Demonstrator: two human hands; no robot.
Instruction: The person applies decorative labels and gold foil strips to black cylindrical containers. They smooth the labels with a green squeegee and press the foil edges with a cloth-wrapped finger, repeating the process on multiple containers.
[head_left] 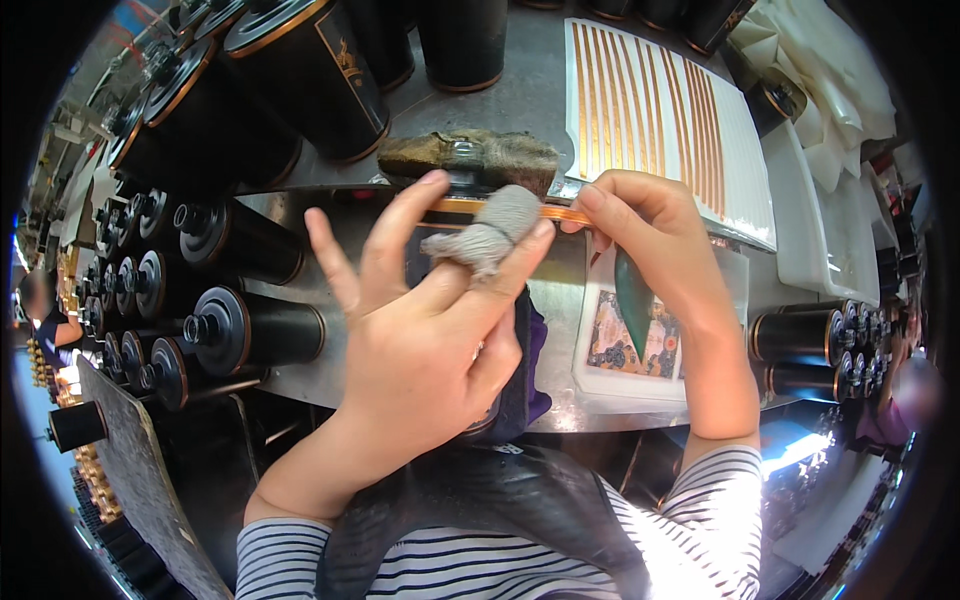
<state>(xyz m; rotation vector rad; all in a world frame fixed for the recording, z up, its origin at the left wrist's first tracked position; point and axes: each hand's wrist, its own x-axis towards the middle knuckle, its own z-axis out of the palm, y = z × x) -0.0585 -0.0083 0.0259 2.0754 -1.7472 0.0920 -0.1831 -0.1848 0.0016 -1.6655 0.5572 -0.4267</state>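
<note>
My left hand (420, 350) reaches over a black bottle lying on its side, two fingers stretched wide. A grey cloth finger cover (490, 228), bound with a dark band, appears to sit on another finger and lies against a copper-gold strip (562, 214). That strip runs around the bottle near its neck (463, 172). My right hand (655, 235) pinches the strip's free end between thumb and finger. A green pointed blade-like piece (632, 305) hangs below the right hand; how it is held is hidden. Much of the bottle is behind my left hand.
A worn block (410, 152) stands behind the bottle neck. A white sheet of copper-gold strips (655, 110) lies at the far right, above a plastic-covered patterned sheet (630, 335). Several black bottles (255, 325) crowd the left; others (800, 340) lie right, near a white tray (800, 225).
</note>
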